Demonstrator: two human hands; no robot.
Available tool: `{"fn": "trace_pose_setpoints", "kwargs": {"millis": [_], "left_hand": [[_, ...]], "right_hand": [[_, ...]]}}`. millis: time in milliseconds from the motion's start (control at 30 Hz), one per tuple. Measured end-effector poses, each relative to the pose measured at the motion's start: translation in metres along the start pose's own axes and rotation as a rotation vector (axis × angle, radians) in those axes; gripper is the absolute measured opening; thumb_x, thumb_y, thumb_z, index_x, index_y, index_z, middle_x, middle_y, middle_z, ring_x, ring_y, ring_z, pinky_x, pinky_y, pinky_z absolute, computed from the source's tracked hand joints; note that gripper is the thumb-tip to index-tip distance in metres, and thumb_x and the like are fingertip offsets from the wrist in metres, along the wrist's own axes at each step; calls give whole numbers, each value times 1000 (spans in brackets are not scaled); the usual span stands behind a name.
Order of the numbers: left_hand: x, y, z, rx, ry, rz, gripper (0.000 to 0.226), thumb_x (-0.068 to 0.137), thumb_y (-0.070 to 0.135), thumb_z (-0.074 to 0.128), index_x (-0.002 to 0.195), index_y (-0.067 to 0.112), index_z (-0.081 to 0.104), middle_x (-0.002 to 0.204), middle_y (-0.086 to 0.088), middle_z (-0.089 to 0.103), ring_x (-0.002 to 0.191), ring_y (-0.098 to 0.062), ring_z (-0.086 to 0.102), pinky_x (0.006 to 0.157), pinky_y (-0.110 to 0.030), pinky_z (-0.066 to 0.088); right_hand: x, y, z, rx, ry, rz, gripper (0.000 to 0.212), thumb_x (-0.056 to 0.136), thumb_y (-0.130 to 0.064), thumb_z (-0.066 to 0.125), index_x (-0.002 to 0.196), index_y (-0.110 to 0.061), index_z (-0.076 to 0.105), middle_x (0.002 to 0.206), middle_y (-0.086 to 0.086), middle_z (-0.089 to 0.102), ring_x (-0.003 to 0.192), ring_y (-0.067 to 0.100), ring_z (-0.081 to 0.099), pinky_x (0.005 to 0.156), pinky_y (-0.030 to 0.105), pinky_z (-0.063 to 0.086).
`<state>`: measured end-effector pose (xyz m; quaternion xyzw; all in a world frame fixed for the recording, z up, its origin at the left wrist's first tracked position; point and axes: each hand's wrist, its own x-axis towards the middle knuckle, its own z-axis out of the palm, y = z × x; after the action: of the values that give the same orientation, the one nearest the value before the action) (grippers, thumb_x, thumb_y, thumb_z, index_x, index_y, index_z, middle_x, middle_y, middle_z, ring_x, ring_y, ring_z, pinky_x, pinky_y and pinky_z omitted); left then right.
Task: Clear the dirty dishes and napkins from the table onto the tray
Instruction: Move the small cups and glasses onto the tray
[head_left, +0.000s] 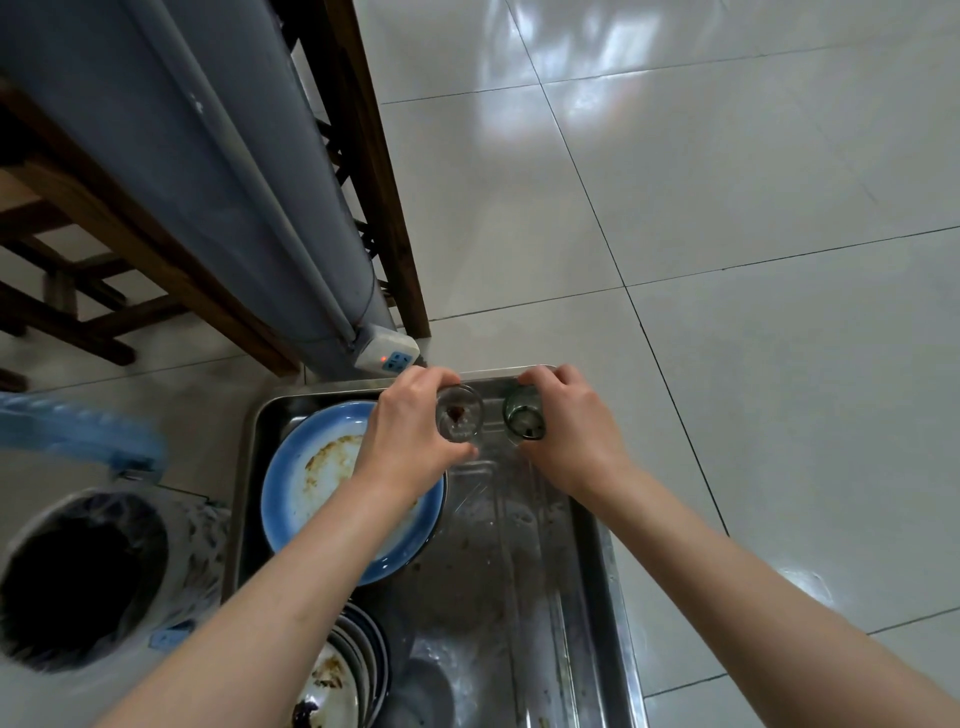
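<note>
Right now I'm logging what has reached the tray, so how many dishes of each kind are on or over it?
Glasses: 2, a clear glass held in the left hand and a green glass in the right hand
Blue plates: 1
Stacked plates: 1 stack, number unclear
Total: 3 dishes plus the stack, on the metal tray

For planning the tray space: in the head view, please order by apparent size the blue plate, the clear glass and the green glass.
1. Blue plate, largest.
2. Clear glass and green glass look alike; hands hide parts, so no ranking.
</note>
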<state>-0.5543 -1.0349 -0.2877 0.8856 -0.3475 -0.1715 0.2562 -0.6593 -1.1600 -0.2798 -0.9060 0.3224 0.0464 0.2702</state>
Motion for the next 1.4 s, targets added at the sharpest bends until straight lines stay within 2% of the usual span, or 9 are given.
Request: {"fn": "trace_pose_setpoints", "kwargs": {"millis": [267, 400, 700, 867, 1033, 1200, 1400], "left_hand": [[-2, 0, 0, 11, -5, 22, 66, 60, 24, 88, 118, 18, 57, 112, 2, 56, 95, -4, 44, 79, -15, 34], [-3, 0, 0, 1, -4, 21, 73, 60, 23, 88, 125, 20, 54, 117, 2, 54, 102, -10, 50, 82, -17, 37], [-13, 0, -27, 36, -50, -1, 89, 59, 27, 88, 137, 25, 44, 130, 1, 48, 120, -16, 45, 91, -26, 38], [-30, 5, -73, 90, -65, 7, 85, 60, 27, 87, 134, 27, 46, 130, 0, 48, 120, -17, 44, 94, -30, 39], [-48, 28, -144, 146, -99, 35, 87, 59, 29, 87, 135, 27, 44, 127, 0, 50, 119, -17, 43, 99, -32, 38], [-89, 53, -217, 157, -51, 53, 90, 60, 27, 87, 137, 27, 42, 135, 1, 47, 126, -15, 40, 101, -28, 32], [-150, 71, -294, 116, 26, 4, 94, 60, 26, 87, 140, 26, 39, 141, 2, 45, 132, -15, 37, 110, -38, 33]], "right_hand": [[0, 0, -2, 20, -27, 9, 62, 71, -10, 75, 125, -20, 46, 120, 7, 47, 100, 27, 55, 79, 32, 48], [-2, 0, -3, 36, -43, 6, 71, 70, -10, 77, 131, -22, 43, 125, 7, 45, 107, 27, 53, 84, 32, 48], [-20, -1, -16, 28, -42, -17, 86, 69, -11, 78, 140, -26, 32, 136, 7, 36, 125, 25, 35, 98, 32, 40], [-45, -17, -42, 11, -52, -39, 91, 67, -19, 81, 141, -29, 30, 139, 4, 35, 126, 23, 30, 99, 33, 37], [-74, -52, -81, 19, -48, -103, 95, 65, -30, 83, 142, -30, 28, 143, 1, 32, 131, 21, 25, 107, 38, 33], [-107, -91, -123, -1, 2, -232, 93, 68, -39, 79, 143, -31, 26, 147, -4, 31, 136, 18, 21, 109, 36, 26], [-142, -139, -160, -27, 30, -362, 93, 68, -47, 77, 143, -32, 24, 148, -7, 32, 137, 17, 22, 107, 40, 30]]}}
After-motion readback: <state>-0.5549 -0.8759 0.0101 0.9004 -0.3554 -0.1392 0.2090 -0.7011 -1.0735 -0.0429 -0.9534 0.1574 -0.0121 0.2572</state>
